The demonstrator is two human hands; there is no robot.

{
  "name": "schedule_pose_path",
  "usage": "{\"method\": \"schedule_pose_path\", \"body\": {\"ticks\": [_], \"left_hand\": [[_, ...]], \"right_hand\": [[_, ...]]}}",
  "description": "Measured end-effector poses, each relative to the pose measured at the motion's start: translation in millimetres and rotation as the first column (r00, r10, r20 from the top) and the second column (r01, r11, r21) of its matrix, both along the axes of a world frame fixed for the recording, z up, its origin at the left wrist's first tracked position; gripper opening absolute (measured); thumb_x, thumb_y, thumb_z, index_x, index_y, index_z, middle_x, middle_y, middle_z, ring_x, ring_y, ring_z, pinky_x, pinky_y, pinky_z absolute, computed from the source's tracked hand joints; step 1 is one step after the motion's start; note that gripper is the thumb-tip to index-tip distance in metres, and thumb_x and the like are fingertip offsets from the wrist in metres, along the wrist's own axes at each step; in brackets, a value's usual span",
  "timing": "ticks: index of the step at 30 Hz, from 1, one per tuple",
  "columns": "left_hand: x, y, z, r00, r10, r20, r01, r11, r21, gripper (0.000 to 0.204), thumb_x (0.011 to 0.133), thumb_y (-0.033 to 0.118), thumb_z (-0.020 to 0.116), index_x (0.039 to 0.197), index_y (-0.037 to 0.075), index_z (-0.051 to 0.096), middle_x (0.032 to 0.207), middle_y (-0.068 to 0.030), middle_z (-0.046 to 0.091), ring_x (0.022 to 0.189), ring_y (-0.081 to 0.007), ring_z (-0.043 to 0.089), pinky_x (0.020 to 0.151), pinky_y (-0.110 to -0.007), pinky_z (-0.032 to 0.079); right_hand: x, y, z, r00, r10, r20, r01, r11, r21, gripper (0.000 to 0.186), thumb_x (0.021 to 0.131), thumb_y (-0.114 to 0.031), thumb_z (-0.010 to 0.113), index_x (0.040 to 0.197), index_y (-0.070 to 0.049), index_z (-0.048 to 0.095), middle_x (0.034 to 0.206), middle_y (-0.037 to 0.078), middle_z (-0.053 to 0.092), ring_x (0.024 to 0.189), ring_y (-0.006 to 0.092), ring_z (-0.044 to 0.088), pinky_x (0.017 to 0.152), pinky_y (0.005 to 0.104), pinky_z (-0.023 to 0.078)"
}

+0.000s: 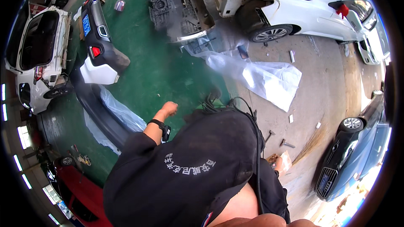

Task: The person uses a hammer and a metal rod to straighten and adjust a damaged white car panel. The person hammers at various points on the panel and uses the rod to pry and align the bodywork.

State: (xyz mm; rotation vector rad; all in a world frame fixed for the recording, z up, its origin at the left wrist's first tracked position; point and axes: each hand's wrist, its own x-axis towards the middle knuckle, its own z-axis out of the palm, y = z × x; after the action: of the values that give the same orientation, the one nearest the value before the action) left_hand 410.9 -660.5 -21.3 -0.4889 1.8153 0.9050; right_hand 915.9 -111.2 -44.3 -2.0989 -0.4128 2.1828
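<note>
My left hand is held out in front of my black shirt, its fingers curled into a fist and nothing showing in them. A black strap with a small device sits on that wrist. At my right side, partly hidden by my clothing, my right hand is closed at the edge of a pale, flat piece, which looks like paper or a thin packet. Something brown lies against those fingers, too small to name. A black cable runs down over the shirt.
Two hammers and a straw broom lie on the floor at right. Clear plastic sheeting lies ahead, beside a removed car front assembly. Bumpers stand at left. Cars surround the area, including a white one.
</note>
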Motion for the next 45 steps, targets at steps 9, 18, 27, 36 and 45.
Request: {"method": "schedule_pose_path", "body": {"ticks": [9,18,27,36,45], "left_hand": [[142.2,-45.3,-6.2,0.951,0.293,0.104,-0.281,0.953,-0.116,0.027,0.087,0.015,0.050,0.066,0.000,0.055,0.057,-0.0103,0.053,0.046,-0.0225,0.050,0.045,-0.034,0.037],[277.8,-72.0,42.4,0.774,0.609,0.173,-0.559,0.785,-0.266,0.016,0.086,0.013,0.054,0.075,0.002,0.056,0.068,-0.0078,0.055,0.054,-0.0190,0.054,0.044,-0.031,0.040],[330.1,-80.2,10.2,0.592,0.771,0.233,-0.738,0.635,-0.229,0.015,0.082,0.007,0.049,0.069,0.001,0.047,0.061,-0.0085,0.048,0.044,-0.0165,0.044,0.039,-0.030,0.034],[293.9,-121.5,-33.3,0.617,0.778,0.118,-0.779,0.626,-0.051,0.037,0.096,0.024,0.040,0.066,0.004,0.049,0.058,-0.0067,0.048,0.043,-0.0188,0.043,0.044,-0.034,0.039],[334.4,-199.7,-76.3,0.578,0.778,0.246,-0.815,0.561,0.144,0.022,0.086,0.010,0.049,0.065,0.006,0.049,0.059,-0.0043,0.049,0.043,-0.0163,0.043,0.044,-0.033,0.038]], "right_hand": [[-89.6,101.4,-31.6,0.986,0.169,0.012,-0.169,0.984,0.051,0.020,0.091,-0.014,0.048,0.072,-0.013,0.052,0.055,-0.003,0.047,0.046,0.0084,0.045,0.042,0.0204,0.041],[-145.3,112.6,-73.0,0.947,0.320,0.023,-0.320,0.947,0.033,0.018,0.090,-0.012,0.044,0.073,-0.012,0.052,0.060,-0.002,0.048,0.048,0.0104,0.043,0.044,0.0208,0.037],[-185.0,126.5,-84.1,0.876,0.482,-0.005,-0.477,0.869,0.130,0.012,0.087,-0.007,0.046,0.077,-0.007,0.053,0.066,0.000,0.049,0.053,0.0130,0.044,0.048,0.0252,0.040],[-256.5,86.2,-31.8,0.608,0.775,0.172,-0.784,0.550,0.290,0.027,0.086,-0.002,0.037,0.061,-0.007,0.044,0.054,0.000,0.041,0.043,0.0108,0.037,0.041,0.0254,0.034],[-374.4,18.2,-43.3,0.547,0.835,0.056,-0.825,0.527,0.202,0.025,0.090,-0.010,0.040,0.083,0.001,0.061,0.067,0.007,0.061,0.052,0.0192,0.056,0.048,0.0327,0.047]]}}
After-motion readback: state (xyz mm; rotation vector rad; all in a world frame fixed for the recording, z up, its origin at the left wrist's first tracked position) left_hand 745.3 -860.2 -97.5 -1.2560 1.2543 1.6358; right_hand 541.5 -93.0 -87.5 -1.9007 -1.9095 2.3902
